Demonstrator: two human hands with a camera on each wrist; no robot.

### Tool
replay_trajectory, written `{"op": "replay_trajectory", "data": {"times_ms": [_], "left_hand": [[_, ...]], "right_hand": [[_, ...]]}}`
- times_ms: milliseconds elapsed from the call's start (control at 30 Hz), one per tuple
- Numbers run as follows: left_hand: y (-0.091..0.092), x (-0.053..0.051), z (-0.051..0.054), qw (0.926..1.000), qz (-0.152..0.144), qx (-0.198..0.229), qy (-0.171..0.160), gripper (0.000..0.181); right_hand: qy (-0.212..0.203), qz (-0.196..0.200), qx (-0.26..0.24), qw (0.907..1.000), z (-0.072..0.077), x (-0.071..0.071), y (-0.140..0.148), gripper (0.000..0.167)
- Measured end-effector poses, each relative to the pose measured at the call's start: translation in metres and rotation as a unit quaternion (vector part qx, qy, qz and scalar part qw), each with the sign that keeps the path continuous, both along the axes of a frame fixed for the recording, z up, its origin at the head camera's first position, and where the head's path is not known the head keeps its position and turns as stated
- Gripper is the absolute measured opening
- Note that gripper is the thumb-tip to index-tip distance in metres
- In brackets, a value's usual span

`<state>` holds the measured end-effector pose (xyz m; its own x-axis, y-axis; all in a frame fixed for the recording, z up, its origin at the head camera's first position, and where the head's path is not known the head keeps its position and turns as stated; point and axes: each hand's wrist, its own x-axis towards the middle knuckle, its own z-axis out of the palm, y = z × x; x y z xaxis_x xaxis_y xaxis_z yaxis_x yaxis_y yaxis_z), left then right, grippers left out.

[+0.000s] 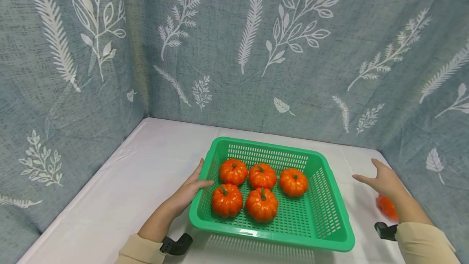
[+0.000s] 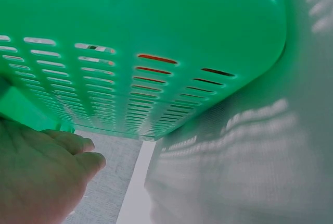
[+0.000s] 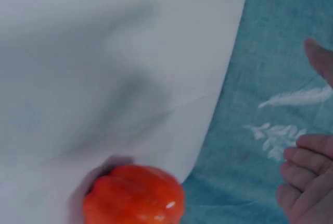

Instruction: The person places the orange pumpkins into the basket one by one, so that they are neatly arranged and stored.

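A green plastic basket (image 1: 331,199) with slotted walls holds several small shiny orange pumpkins (image 1: 261,205). My left hand (image 1: 187,192) grips the basket's left rim, the thumb over the edge and the fingers along the outside. From the left wrist, that hand (image 2: 39,174) appears beside the slotted green wall (image 2: 171,26). At the right, apart from the basket, my right hand (image 1: 384,180) hovers with fingers and thumb spread, holding nothing. Partly hidden by the right forearm, another orange pumpkin (image 1: 387,207) lies on the table; the right wrist view shows this pumpkin (image 3: 135,195) near the cloth's edge.
A white cloth covers the table (image 1: 146,162). Blue-grey curtains (image 1: 220,52) with white leaf prints stand behind it and along both sides. A black wrist strap (image 1: 177,244) is on the left wrist, and another black strap (image 1: 386,231) on the right.
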<state>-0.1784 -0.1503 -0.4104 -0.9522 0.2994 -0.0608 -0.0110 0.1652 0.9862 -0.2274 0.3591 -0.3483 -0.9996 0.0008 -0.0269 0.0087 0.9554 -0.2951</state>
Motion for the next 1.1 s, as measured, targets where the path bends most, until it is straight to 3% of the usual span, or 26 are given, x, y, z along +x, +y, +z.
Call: {"op": "replay_trajectory", "data": {"times_ms": [500, 667, 800, 1000, 1100], "left_hand": [[0.001, 0.000, 0.000, 1.0000, -0.002, 0.003, 0.002, 0.079], [0.001, 0.000, 0.000, 1.0000, 0.002, 0.002, -0.002, 0.079], [0.001, 0.000, 0.000, 1.0000, 0.005, 0.000, -0.006, 0.080], [0.001, -0.001, -0.001, 1.0000, 0.004, 0.001, -0.003, 0.079], [0.001, -0.001, 0.000, 1.0000, 0.002, 0.003, -0.001, 0.079]], "right_hand": [[-0.068, -0.091, 0.020, 0.9933, -0.014, 0.007, 0.037, 0.104], [-0.097, -0.112, 0.033, 0.9885, -0.016, 0.012, 0.040, 0.093], [-0.096, -0.128, 0.035, 0.9865, -0.018, 0.014, 0.040, 0.083], [-0.030, -0.172, 0.014, 0.9845, -0.021, 0.017, 0.042, 0.057], [-0.036, -0.185, 0.016, 0.9819, -0.025, 0.019, 0.044, 0.057]]}}
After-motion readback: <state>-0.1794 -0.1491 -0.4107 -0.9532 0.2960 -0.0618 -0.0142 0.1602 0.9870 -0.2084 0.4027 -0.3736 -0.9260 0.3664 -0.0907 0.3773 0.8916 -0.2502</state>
